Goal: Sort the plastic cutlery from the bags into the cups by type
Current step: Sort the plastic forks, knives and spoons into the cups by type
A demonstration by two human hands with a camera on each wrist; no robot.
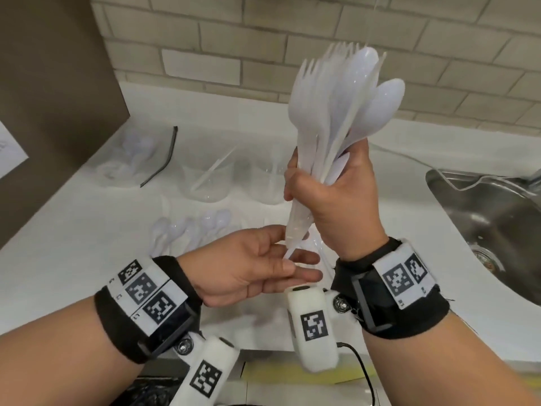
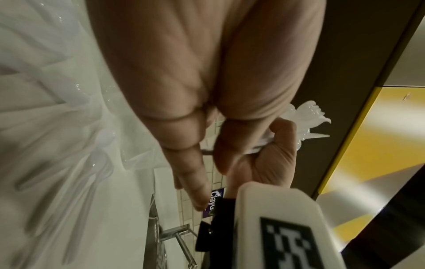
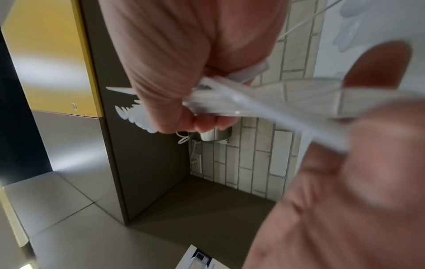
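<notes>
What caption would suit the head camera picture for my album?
Right hand grips a mixed bunch of plastic cutlery above the counter while left hand pinches one handle at its base.

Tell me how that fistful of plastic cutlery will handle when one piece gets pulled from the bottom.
Probably light: the right hand lifts the whole cutlery bundle. Likely slippery, glossy handles may slide together. Heads fan unevenly, so the left hand's pull could loosen others.

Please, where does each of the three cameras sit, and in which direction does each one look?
Head: on the head, looking down at the counter; both hands and wristbands show.
Left wrist: along the left hand toward the cutlery bundle.
Right wrist: along the right hand, up toward wall and ceiling.
Shared: all three show the bundle gripped in the right hand.
</notes>
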